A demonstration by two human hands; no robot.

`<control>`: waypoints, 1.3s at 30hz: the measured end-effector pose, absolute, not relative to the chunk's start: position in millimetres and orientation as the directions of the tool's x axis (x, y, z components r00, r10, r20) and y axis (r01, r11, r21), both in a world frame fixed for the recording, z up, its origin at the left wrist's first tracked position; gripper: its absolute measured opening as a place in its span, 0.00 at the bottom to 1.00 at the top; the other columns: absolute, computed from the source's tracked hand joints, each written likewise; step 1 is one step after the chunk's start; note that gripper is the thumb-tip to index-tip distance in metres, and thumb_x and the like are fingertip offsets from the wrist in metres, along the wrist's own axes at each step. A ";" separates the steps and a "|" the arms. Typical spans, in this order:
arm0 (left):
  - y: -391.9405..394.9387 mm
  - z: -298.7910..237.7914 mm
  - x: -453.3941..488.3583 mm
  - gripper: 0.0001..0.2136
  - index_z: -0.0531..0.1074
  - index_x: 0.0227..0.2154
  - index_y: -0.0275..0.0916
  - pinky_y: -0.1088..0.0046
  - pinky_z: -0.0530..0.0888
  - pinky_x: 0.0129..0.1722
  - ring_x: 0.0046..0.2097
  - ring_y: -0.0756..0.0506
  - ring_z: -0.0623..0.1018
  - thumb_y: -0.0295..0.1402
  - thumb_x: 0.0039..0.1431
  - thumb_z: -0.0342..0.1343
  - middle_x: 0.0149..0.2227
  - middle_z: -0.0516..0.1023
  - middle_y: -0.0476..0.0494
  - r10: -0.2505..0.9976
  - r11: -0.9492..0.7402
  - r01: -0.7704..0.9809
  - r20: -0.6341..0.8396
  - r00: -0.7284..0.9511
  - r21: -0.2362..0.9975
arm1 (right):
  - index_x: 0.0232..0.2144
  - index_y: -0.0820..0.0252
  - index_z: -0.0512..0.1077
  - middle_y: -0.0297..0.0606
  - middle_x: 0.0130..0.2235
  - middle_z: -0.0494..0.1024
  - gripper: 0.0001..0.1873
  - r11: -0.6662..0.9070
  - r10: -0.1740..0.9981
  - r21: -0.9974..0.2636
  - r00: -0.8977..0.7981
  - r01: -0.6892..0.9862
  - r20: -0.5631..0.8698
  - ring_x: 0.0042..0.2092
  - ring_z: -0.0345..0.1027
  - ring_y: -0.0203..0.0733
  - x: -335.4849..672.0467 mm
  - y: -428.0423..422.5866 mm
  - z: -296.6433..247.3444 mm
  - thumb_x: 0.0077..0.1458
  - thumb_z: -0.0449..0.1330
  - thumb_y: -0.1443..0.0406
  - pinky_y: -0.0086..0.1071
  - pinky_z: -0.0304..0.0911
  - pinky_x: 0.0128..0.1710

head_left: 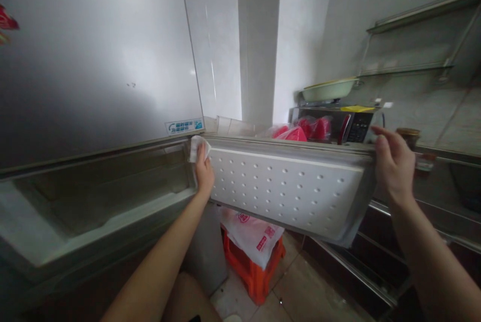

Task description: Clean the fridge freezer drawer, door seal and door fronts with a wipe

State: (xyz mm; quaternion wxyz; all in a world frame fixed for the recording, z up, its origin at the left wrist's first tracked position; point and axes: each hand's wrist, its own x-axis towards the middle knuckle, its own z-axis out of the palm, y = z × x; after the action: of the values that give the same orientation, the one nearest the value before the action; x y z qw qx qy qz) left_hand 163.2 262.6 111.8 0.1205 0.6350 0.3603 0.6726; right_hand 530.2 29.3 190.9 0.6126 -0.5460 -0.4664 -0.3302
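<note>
A low fridge door with a white dimpled inner panel stands swung out to the right of the fridge. My left hand presses a white cloth to the top corner by the hinge, its fingers closed over it. At the free end of the door, my right hand grips the upper edge, with the thumb on the near side. Left of the hinge, the compartment behind this door lies open and dim inside. The fridge's upper door is closed.
An orange stool with a white plastic bag on it stands under the door. Behind are a microwave, a pale green basin, red items in clear plastic and a jar. Dark cabinets flank the right.
</note>
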 end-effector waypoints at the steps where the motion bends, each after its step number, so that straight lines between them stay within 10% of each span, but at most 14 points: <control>1: 266.7 108.0 170.2 0.26 0.59 0.63 0.38 0.68 0.50 0.68 0.68 0.48 0.54 0.24 0.62 0.41 0.68 0.57 0.42 0.619 -0.712 0.293 0.767 -0.168 0.638 | 0.45 0.61 0.77 0.49 0.46 0.79 0.20 0.215 0.117 -0.395 0.378 0.893 0.918 0.50 0.73 0.46 531.1 32.4 188.4 0.62 0.50 0.58 0.38 0.65 0.48; 18: 222.4 107.3 218.2 0.24 0.55 0.65 0.35 0.62 0.41 0.69 0.71 0.45 0.41 0.31 0.67 0.39 0.70 0.46 0.41 0.528 -0.776 0.332 0.840 -0.121 0.536 | 0.31 0.61 0.78 0.44 0.37 0.80 0.20 0.340 0.062 -0.371 0.373 0.864 0.926 0.47 0.75 0.44 486.2 0.3 183.3 0.65 0.49 0.60 0.40 0.64 0.51; 28: 72.8 121.0 326.1 0.26 0.54 0.66 0.42 0.59 0.43 0.69 0.70 0.46 0.41 0.27 0.65 0.43 0.68 0.54 0.45 0.035 -0.980 0.187 0.866 0.499 -0.068 | 0.35 0.64 0.74 0.46 0.33 0.80 0.29 0.541 0.023 -0.490 0.570 0.684 0.821 0.38 0.76 0.45 477.1 -5.8 182.6 0.66 0.40 0.52 0.42 0.66 0.46; 39: 53.4 145.9 321.1 0.22 0.56 0.64 0.38 0.64 0.44 0.67 0.69 0.48 0.44 0.27 0.69 0.37 0.67 0.57 0.51 -0.269 -0.891 0.120 0.723 0.636 -0.437 | 0.31 0.60 0.72 0.43 0.31 0.78 0.25 0.663 0.075 -0.501 0.616 0.556 0.784 0.36 0.76 0.46 467.0 -21.3 183.9 0.63 0.43 0.50 0.44 0.68 0.42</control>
State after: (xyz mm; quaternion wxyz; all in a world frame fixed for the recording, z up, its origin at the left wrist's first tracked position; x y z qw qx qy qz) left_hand 321.1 53.4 145.9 -0.2290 0.8750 -0.0425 0.4244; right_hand 467.0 -21.3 183.9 0.8133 -0.3829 -0.4125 -0.1479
